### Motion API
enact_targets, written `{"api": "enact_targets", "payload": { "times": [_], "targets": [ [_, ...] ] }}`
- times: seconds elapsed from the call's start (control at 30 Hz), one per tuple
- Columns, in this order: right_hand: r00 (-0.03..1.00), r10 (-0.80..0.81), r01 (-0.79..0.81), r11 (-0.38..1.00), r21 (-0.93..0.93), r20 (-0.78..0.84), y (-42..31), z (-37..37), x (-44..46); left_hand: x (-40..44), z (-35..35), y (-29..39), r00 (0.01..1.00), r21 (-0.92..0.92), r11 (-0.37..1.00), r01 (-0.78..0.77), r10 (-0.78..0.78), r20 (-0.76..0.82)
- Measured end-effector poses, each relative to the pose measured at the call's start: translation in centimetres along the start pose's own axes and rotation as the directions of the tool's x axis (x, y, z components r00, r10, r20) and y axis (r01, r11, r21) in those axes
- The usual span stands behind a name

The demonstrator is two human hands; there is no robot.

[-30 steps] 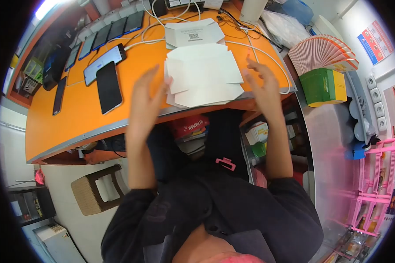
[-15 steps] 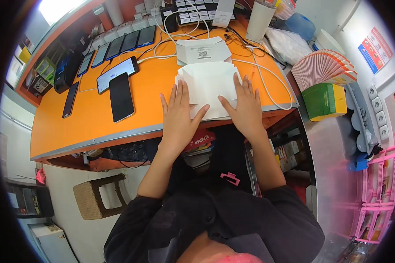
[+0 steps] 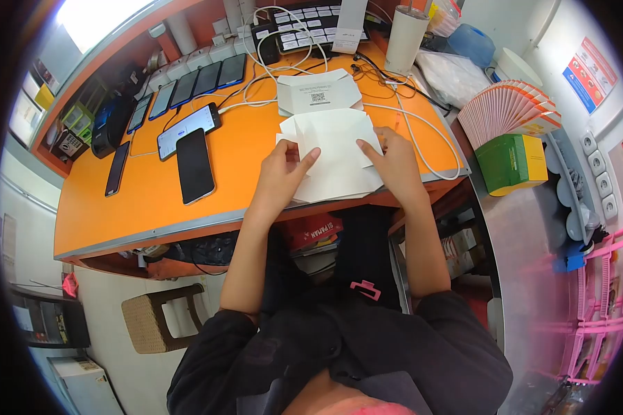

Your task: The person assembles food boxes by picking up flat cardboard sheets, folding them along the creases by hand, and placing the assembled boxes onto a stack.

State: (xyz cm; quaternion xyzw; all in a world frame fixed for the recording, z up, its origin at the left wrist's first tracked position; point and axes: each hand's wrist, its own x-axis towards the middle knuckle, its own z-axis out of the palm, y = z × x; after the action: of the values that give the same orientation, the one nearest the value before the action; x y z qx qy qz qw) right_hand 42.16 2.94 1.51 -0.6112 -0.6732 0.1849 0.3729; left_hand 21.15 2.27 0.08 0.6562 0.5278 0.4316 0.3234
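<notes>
A white cardboard box blank (image 3: 336, 149), flat with creased flaps, lies at the front edge of the orange desk (image 3: 242, 149). My left hand (image 3: 284, 169) grips its left side, thumb on top and fingers curled at the edge. On the right side, my right hand (image 3: 392, 159) holds it likewise, thumb over the surface. Just behind lies another white cardboard piece (image 3: 301, 90) with a printed QR code; whether the two are joined I cannot tell. To the left of my left hand rests a black phone (image 3: 195, 166), partly over a phone with a lit screen (image 3: 176, 135).
Several phones (image 3: 187, 86) line the back left, with white cables (image 3: 256, 104) trailing between. A white tumbler (image 3: 403, 41) stands at the back right. Beyond the right edge are a green and yellow box (image 3: 509, 162) and fanned folded cartons (image 3: 509, 107). A woven stool (image 3: 149, 321) stands below left.
My hands have gone from lying flat and spread on the cardboard to curling around its side edges. The cardboard sits slightly nearer to me in view.
</notes>
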Motion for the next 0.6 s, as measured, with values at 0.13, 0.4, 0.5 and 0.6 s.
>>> {"api": "enact_targets", "payload": {
  "times": [0.13,0.4,0.5,0.6],
  "targets": [
    [0.995,-0.049,0.047,0.999,-0.023,-0.082,0.9,0.2,0.1,0.7,-0.3,-1.1,1.0,0.0,1.0,0.03,-0.03,0.008],
    [0.986,-0.07,0.124,0.909,0.398,-0.148,0.0,-0.5,0.4,-0.1,-1.4,-1.6,0.992,-0.532,0.842,-0.087,0.024,-0.125],
    [0.998,-0.022,-0.016,0.824,0.567,0.06,-1.4,-1.7,0.6,-0.3,-3.4,0.5,0.993,-0.61,0.789,-0.077,0.005,-0.12],
    [0.956,-0.02,-0.188,0.727,0.66,0.294,-2.1,-1.9,1.4,0.9,-5.3,0.1,0.97,-0.352,0.916,-0.192,0.123,-0.21]
  ]
}}
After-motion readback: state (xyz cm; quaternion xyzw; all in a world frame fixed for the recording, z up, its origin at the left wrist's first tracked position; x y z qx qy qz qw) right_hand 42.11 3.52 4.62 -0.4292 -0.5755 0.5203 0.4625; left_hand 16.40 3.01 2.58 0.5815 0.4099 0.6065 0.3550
